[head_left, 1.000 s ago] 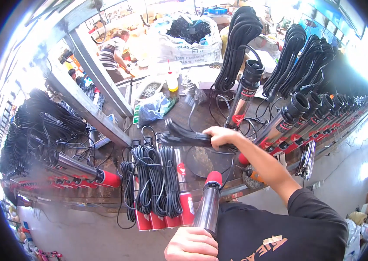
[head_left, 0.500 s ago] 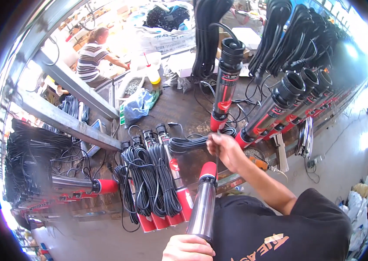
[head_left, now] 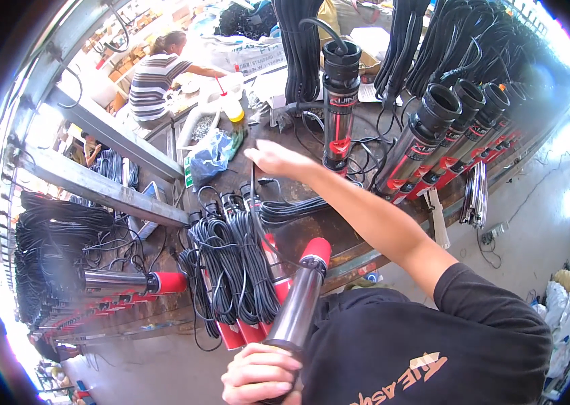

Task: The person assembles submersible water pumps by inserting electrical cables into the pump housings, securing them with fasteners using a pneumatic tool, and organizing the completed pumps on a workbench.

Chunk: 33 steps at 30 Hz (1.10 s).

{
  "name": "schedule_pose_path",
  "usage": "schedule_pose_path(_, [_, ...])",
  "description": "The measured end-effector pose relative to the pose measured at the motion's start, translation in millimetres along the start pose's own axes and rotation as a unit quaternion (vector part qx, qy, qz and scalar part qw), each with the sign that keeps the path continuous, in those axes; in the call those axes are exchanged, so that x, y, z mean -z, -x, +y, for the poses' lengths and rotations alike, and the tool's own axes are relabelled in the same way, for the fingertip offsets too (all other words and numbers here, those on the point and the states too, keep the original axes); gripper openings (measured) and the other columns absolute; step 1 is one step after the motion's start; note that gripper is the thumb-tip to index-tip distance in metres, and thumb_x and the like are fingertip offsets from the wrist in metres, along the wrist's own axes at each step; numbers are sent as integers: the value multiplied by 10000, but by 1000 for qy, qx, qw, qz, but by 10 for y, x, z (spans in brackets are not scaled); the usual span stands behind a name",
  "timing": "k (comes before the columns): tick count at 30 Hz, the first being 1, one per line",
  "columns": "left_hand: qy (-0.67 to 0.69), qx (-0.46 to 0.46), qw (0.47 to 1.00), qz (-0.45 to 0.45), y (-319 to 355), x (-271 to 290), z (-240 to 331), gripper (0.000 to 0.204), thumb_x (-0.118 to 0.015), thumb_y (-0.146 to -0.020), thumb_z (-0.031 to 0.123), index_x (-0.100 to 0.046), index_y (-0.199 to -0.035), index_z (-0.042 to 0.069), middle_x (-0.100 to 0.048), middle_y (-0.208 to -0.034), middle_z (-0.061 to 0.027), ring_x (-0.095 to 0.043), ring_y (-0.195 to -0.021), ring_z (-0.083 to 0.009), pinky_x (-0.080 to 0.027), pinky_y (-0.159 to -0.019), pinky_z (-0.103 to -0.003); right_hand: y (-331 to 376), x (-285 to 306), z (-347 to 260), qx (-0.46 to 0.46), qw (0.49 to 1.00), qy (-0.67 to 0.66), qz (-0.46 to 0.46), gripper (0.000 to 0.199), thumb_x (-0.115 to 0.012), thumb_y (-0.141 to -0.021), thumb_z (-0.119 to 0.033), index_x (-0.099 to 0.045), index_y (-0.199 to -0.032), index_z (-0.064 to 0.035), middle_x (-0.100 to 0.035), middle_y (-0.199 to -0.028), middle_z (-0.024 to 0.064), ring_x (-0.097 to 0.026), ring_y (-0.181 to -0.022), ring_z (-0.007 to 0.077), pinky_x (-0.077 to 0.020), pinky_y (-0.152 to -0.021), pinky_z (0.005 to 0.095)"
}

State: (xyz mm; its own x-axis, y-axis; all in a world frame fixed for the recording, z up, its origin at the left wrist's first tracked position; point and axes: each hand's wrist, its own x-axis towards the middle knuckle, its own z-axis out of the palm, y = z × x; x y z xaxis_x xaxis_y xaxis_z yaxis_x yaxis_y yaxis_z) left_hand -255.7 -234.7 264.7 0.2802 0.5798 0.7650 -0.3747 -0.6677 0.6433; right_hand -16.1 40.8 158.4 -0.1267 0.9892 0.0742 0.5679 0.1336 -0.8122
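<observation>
Pump in my left hand, red cap away from me.
My left hand grips the pump, its length running up-right; my right hand hangs open over the bench.

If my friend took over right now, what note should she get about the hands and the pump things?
Left hand: gripping the lower end of a steel pump tube with a red cap, tilted up onto the bench edge.
Right hand: stretched out over the workbench, fingers loose around a thin black cable leading toward the tube.
Beside the tube: finished-looking pumps wrapped in black cable coils.
Done: tube lifted, cable picked up.
Left: this tube has no coil around it yet.
</observation>
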Motion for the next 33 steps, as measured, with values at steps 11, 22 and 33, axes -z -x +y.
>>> schedule_pose_path(11, [165, -12, 986, -27, 369, 858, -481, 159, -786, -763, 166, -665, -816, 79, -671, -737, -55, -696, -623, -231, -571, -624, -371, 2063, -1414, 1217, 119, 971, -203, -43, 427, -369, -1017, -305, -708, -1012, -46, -701, -974, 162, -667, -934, 358, -495, -877, 454])
schedule_pose_path(22, [20, 28, 956, 293, 360, 877, -541, 265, -723, -808, 227, -514, -812, 64, -521, -690, -53, -554, -606, -205, -464, -614, -358, 2310, -2014, 1620, -394, 687, -509, 336, 316, -510, -1007, -242, -566, -1249, -47, -639, -1253, 144, -609, -1124, 308, -465, -1013, 479])
schedule_pose_path(33, [-7, 39, 980, -194, 8, -446, -163, 448, -787, -665, 199, -665, -1091, 130, -705, -931, -167, -641, -780, -326, -498, -681, -430, 2344, -1801, 1613, -355, 214, -902, 124, 689, -714, -801, -640, -554, -1095, -38, -665, -946, 221, -682, -831, 370, -572, -792, 565])
